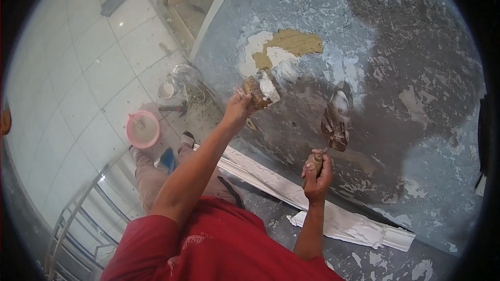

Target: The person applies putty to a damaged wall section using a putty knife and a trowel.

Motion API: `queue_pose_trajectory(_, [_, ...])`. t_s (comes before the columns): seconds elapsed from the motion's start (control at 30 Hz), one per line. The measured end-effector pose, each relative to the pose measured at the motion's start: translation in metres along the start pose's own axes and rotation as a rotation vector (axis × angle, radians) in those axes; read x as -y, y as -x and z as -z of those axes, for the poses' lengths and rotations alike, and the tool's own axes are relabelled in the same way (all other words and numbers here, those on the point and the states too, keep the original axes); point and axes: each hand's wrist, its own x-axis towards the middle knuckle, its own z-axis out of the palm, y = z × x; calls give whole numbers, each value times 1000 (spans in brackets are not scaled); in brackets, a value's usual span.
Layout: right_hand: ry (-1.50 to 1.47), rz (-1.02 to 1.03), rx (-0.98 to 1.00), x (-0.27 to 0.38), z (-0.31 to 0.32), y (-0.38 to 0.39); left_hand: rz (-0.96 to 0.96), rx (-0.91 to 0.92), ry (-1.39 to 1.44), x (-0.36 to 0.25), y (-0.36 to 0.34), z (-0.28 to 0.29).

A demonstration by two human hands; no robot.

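Observation:
My left hand (240, 108) grips a wide, rust-stained putty knife (256, 91) with white plaster along its far edge. The knife is just below a patch of tan and white filler (294, 43) on the wall; whether it touches the wall I cannot tell. Farther right, my right hand (317, 173) is wrapped round the handle of a pointed trowel (336, 125). White plaster lies on the trowel's blade, which points up in front of a dark damp area of the grey wall (380, 99).
On the tiled floor (104, 73) at left stand a pink basin (142, 129) of cloudy liquid and a small white cup (166, 90). A hammer (173, 108) lies beside debris. Long white molding (281, 187) runs along the wall's foot. A metal railing (83, 213) stands at lower left.

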Motion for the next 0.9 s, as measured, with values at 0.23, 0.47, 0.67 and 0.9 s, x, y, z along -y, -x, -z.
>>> queue_pose_trajectory(0.23, [1,57,37,7,4,4,2,86,126,31,-33,-12])
queue_pose_trajectory(0.47, [-47,2,49,11,7,7,-69,124,193,56,-48,-1])
queue_pose_trajectory(0.67, [-36,-31,54,6,6,8,-127,121,167,41,-50,-20])
queue_pose_trajectory(0.9, [-35,-27,75,8,3,7,-164,155,-43,25,-42,-13])
